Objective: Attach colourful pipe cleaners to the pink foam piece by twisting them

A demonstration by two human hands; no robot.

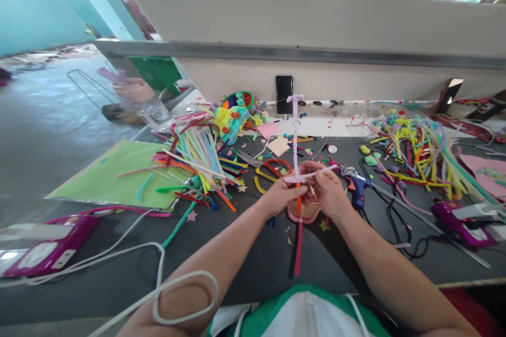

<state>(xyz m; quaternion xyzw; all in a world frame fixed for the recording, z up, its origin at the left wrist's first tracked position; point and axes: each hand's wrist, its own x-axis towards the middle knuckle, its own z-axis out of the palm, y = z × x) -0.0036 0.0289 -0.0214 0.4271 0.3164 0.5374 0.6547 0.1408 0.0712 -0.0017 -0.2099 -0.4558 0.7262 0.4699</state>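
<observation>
In the head view, my left hand (280, 196) is closed around the lower end of an upright lilac pipe-cleaner stem (295, 139), which has a short crossbar on top. My right hand (331, 194) pinches a loose pale pink pipe cleaner (326, 169) that runs across the base of the stem. Just below the fingers, an orange piece (298, 204) shows. Under my hands lies a round pink-rimmed piece (304, 216), partly hidden. Red and black strips (298, 253) extend from it toward me. Scissors (272, 169) with orange and yellow handles rest beyond my left hand.
To the left, a pile of colored pipe cleaners (201, 155) overlaps a green sheet (114, 174). A blue glue gun (359, 189) lies right of my hands, with cords nearby. Purple power strips (460, 221) sit at both sides. A phone (284, 93) leans against the partition (237, 76).
</observation>
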